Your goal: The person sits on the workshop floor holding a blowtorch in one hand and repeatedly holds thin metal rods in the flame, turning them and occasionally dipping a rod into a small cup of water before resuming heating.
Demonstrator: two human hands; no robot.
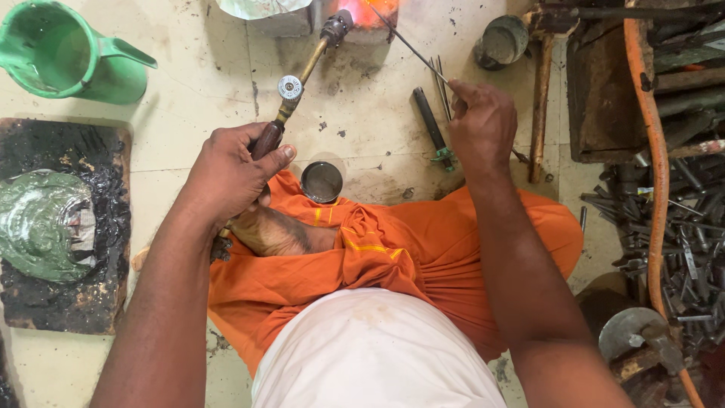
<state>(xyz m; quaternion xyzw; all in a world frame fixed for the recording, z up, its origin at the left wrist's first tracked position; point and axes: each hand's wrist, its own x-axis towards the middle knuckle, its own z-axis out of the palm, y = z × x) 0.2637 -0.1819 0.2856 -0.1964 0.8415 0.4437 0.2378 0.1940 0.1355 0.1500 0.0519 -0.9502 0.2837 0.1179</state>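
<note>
jug [57, 53] far left, small cup [322, 182] between the hands, tool pile [680, 242] right, torch [302, 79] ahead

Green jug [57, 49], small round tin [322, 182], orange hose [655, 151], heap of metal tools [680, 242].

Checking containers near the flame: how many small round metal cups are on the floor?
2: one small metal cup by the orange cloth near the left hand; another metal cup upper right. Others may hide in the tool pile.

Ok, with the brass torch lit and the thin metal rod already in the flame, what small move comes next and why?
Probably hold steady. The left hand aims the brass torch with a dark wooden handle at the glowing orange spot, and the right hand has the thin metal rod reaching it; its tip is hard to see.
</note>
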